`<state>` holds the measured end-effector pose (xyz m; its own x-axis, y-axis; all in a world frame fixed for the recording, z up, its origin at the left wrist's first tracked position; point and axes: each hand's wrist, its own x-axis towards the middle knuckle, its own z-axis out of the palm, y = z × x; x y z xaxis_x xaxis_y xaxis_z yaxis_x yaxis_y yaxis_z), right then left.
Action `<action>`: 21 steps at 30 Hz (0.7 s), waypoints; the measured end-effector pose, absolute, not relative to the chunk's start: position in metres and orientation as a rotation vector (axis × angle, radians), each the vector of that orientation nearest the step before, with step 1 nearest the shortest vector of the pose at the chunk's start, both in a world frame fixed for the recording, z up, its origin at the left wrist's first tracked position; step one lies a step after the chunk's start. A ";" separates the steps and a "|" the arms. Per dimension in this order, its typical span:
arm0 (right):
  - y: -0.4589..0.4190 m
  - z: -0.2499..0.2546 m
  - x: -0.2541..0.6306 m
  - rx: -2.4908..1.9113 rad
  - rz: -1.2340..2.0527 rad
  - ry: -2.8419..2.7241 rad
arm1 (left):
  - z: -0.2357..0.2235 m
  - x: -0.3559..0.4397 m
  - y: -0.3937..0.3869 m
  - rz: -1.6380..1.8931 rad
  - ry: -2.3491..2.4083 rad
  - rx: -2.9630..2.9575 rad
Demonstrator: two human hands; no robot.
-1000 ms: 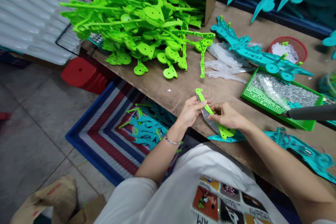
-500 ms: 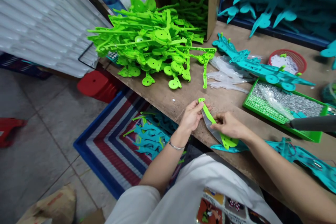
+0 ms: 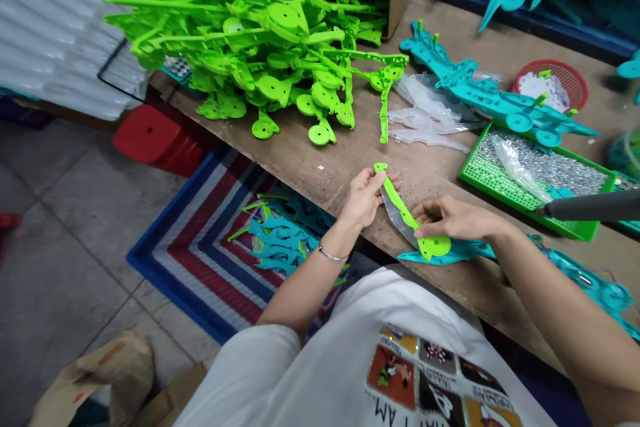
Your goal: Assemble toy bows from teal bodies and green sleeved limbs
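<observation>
Near the table's front edge, a long lime-green plastic part (image 3: 399,202) with a round end slants between my hands. Along its side lies a clear plastic piece (image 3: 399,220). My left hand (image 3: 364,199) pinches the green part near its narrow upper end. My right hand (image 3: 445,217) is closed on the lower part, just above the round end, thumb and fingers at its edge. Beneath the round end and my right forearm, a teal plastic part (image 3: 465,251) lies on the table. More clear pieces (image 3: 430,121) lie loose beyond my hands.
A heap of lime-green parts (image 3: 270,47) covers the back left. To the right are a teal assembly (image 3: 480,90), a red basket (image 3: 577,80) and a green tray (image 3: 493,180) of small metal pieces. A dark pointed tool (image 3: 590,207) juts in. A lined crate (image 3: 175,273) stands below left.
My right hand has slid down along the green part toward its round end. My left hand keeps its hold near the top. The camera view tilted and came back.
</observation>
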<state>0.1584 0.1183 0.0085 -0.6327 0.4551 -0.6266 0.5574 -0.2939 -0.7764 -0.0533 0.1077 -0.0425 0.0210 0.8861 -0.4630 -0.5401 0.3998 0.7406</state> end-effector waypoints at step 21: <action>0.106 0.006 0.152 1.376 -1.916 2.055 | -0.040 -0.041 0.103 1.275 1.105 0.543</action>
